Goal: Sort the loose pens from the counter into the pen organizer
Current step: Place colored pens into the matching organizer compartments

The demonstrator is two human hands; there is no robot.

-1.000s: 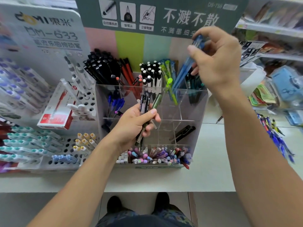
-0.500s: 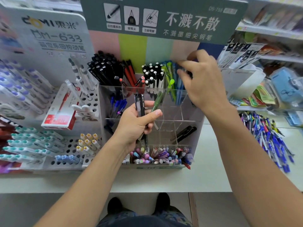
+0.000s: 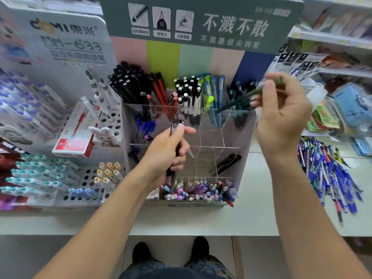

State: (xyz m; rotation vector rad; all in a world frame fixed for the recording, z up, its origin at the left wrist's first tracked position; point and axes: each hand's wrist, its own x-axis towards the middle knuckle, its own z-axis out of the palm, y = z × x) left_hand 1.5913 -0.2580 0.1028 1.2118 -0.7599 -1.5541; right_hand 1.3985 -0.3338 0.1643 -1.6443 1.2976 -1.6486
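Observation:
A clear acrylic pen organizer stands on the white counter, its back cells full of black, red, white-capped, blue and teal pens. My left hand grips a small bunch of dark pens upright in front of the organizer's middle cells. My right hand pinches a dark green pen that slants down-left, its tip over the back right cells. A heap of loose pens, mostly blue, lies on the counter to the right.
White peg-hole pen displays with teal and yellow-capped pens fill the left. A red pen box leans there. A green sign rises behind the organizer. Shelves with packaged goods stand at the right.
My right hand let go of the blue pen in the back cell, moved right and now holds a dark green pen. My left hand keeps its bunch, minus the green pen.

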